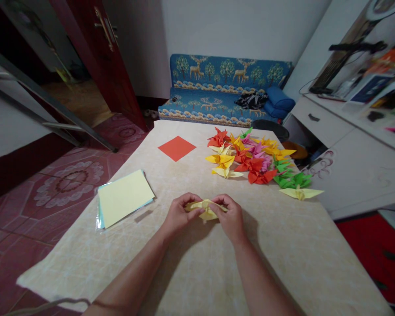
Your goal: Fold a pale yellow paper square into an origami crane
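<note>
Between my two hands, low over the middle of the table, is a pale yellow origami crane (206, 210) with its wings spread sideways. My left hand (183, 212) pinches its left wing between thumb and fingers. On the other side my right hand (229, 215) grips the right wing, its thumb pressed near the crane's middle. The fingertips behind the paper are partly hidden. Beyond my hands lies a flat red paper square (177, 148). A crowd of folded paper cranes (250, 164) in red, orange, yellow, pink and green sits at the far right.
A stack of pale yellow and blue paper (125, 198) on a clear plastic sleeve lies at the table's left, with a small brown strip (143, 216) beside it. Past the cloth-covered table (85, 267) stand a blue patterned sofa (210, 103), a ladder (52, 103) and a white cabinet (358, 162).
</note>
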The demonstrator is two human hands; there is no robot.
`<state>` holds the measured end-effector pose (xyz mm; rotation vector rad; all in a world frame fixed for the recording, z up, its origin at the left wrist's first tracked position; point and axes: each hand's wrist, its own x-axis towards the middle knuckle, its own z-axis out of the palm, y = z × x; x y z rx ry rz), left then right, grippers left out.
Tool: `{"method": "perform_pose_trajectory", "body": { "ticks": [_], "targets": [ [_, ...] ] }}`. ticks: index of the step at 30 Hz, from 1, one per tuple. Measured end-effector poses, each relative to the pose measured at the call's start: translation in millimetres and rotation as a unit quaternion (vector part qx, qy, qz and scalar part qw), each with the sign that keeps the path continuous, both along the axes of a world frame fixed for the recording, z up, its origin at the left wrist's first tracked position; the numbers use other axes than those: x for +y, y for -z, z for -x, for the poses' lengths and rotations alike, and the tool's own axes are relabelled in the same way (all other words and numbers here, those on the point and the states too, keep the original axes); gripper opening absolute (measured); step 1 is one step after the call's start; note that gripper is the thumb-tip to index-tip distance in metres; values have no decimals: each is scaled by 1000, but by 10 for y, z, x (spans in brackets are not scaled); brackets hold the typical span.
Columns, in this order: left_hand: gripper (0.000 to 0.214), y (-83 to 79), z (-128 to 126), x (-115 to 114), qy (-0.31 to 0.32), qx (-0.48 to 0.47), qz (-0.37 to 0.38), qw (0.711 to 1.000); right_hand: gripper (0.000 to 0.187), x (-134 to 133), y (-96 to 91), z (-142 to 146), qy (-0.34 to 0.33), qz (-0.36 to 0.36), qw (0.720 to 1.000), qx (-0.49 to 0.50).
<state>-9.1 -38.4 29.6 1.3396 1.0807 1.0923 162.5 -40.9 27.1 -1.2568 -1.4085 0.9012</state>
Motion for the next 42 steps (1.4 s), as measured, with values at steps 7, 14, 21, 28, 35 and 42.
{"method": "perform_pose_trajectory", "body": {
  "ticks": [7,14,21,28,35,42],
  "targets": [
    [25,-21,-3,2,3,59,-71,996,6,-12,-2,16,-2,-22,999,-30],
    [26,2,45,37,12,89,-110,990,7,-12,27,25,-2,4,999,-36],
    [24,36,111,59,55,66,-78,993,8,-7,-5,6,-9,15,1000,-20],
    [17,35,75,33,43,91,-73,992,11,-15,36,8,-17,58,998,5],
    [14,-28,-19,-37,-11,131,-93,987,15,-9,28,53,1,97,992,79],
    [15,-26,6,-42,-15,160,-132,978,12,-15,21,68,9,91,993,76]
  ]
}}
